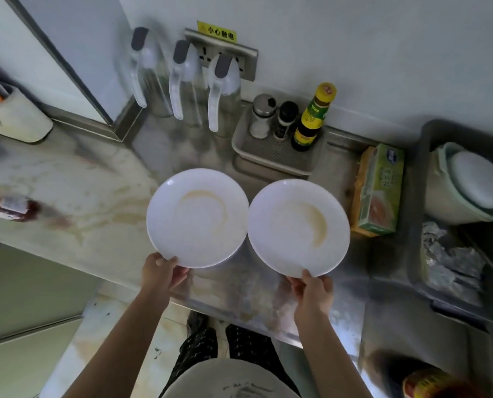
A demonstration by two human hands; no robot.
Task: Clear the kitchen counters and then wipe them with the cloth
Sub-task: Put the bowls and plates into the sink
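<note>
My left hand (162,271) grips one dirty plate (198,218), my right hand (314,288) the other plate (298,228), side by side, rims touching, above the counter (67,173).

Glossy white plates (198,218); brushed, stained metal counter (265,300); perforated plastic tray (271,155); crumpled foil (449,262)

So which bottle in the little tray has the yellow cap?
The tall dark sauce bottle at the tray's right end; the other two shakers have silver and black tops.
</note>
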